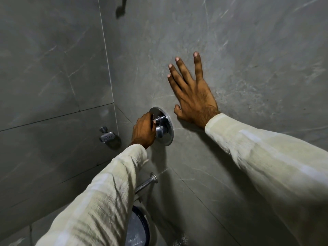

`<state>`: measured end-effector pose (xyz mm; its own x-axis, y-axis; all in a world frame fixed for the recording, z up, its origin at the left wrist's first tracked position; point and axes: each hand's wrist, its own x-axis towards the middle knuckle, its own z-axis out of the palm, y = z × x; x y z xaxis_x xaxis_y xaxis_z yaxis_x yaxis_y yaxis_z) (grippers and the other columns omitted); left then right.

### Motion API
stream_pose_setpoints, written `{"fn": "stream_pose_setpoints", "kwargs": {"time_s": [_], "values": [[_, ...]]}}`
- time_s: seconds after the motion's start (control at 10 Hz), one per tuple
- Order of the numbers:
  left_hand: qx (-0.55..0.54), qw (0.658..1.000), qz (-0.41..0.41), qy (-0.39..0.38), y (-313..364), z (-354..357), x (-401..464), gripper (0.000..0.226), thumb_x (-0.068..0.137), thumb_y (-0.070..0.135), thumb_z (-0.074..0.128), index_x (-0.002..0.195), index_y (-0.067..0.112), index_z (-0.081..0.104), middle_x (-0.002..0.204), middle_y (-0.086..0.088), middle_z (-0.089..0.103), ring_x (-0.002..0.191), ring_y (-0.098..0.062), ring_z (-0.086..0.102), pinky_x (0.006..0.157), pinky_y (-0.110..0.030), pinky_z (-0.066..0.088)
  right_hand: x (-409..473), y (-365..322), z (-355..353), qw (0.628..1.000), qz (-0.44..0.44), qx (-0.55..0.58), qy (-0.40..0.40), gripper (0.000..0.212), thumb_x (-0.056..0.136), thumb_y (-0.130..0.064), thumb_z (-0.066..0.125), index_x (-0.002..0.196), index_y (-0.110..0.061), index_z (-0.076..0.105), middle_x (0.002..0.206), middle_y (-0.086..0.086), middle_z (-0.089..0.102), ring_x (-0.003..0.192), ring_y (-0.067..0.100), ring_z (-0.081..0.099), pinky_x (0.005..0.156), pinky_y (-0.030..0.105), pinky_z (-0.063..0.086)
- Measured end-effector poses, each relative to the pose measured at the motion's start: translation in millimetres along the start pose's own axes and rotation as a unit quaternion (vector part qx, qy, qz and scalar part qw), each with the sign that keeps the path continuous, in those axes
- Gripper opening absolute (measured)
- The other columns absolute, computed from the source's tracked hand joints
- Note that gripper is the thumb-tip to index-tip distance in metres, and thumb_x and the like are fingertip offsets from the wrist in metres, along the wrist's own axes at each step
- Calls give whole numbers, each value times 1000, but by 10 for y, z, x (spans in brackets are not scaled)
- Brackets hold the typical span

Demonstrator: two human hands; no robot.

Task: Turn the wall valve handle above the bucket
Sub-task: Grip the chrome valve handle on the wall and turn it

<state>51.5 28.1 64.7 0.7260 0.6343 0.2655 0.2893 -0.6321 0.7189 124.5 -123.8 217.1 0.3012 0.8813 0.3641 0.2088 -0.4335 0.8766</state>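
A chrome wall valve handle (160,130) sits on a round chrome plate (169,129) set in the grey tiled wall. My left hand (143,130) is closed around the handle from the left, its fingers partly covering it. Spread flat on the wall to the upper right of the plate, my right hand (192,94) holds nothing. Below the valve a chrome spout (147,182) sticks out of the wall. A dark-rimmed bucket (137,228) with water in it stands under the spout, half hidden by my left sleeve.
A chrome soap dish (107,136) is fixed to the left wall near the corner. A dark fitting (121,6) hangs at the top of the view. Grey marble-look tiles cover both walls, which meet at a corner left of the valve.
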Motion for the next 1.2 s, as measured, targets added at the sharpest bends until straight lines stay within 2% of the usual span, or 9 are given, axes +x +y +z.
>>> {"fn": "stream_pose_setpoints", "kwargs": {"time_s": [0.2,0.4,0.5,0.7,0.9,1.0,1.1,1.2], "values": [[-20,1000,-5,2,29,-12,10,27,106,18,56,131,8,61,128,-18,69,112,-36,69,101,-52,59,-6,4,13,1000,2,-3,1,101,99,-76,15,176,-12,-2,182,21,-10,168,47,-10,126,77,-6],[-37,999,-6,18,9,-3,39,25,103,11,61,126,3,66,123,-18,71,110,-34,69,94,-36,55,-7,-1,12,1000,2,-2,0,100,100,-75,16,175,-12,-1,182,22,-10,168,48,-10,125,78,-6],[-53,998,-11,30,8,9,37,28,102,10,62,129,2,68,125,-19,72,114,-34,69,99,-40,57,-6,0,8,1000,1,-2,0,100,100,-75,16,175,-12,-1,182,21,-10,168,47,-10,126,77,-5],[-91,994,-29,51,50,21,18,24,102,3,61,123,1,71,119,-18,75,109,-33,73,98,-39,60,-10,3,-3,1000,1,-3,-2,101,99,-76,16,175,-12,-1,182,21,-10,169,47,-9,126,77,-5],[-82,994,-31,63,91,24,12,20,101,1,61,117,-3,73,114,-21,75,106,-34,73,97,-43,62,-13,10,-24,1000,-1,-1,-6,101,100,-76,15,175,-12,-3,182,21,-11,169,47,-10,126,77,-5],[-78,994,-29,69,85,40,-4,17,100,2,62,112,-1,75,110,-19,76,99,-30,73,88,-32,58,-20,14,-30,1000,-2,-2,-7,101,100,-76,15,175,-12,-3,182,21,-11,169,47,-10,126,77,-4],[-70,995,-19,72,80,50,-30,13,99,2,62,103,1,74,103,-16,74,87,-22,66,80,-31,56,-23,18,-35,1000,-3,-3,-7,101,100,-77,15,175,-12,-3,182,21,-11,169,47,-9,126,77,-4],[-47,995,7,82,66,63,-57,10,97,2,63,99,1,73,101,-16,72,84,-21,60,76,-26,46,-21,17,-32,1000,-4,-5,-7,101,100,-76,15,175,-12,-4,182,22,-11,168,47,-10,125,77,-5]]}}
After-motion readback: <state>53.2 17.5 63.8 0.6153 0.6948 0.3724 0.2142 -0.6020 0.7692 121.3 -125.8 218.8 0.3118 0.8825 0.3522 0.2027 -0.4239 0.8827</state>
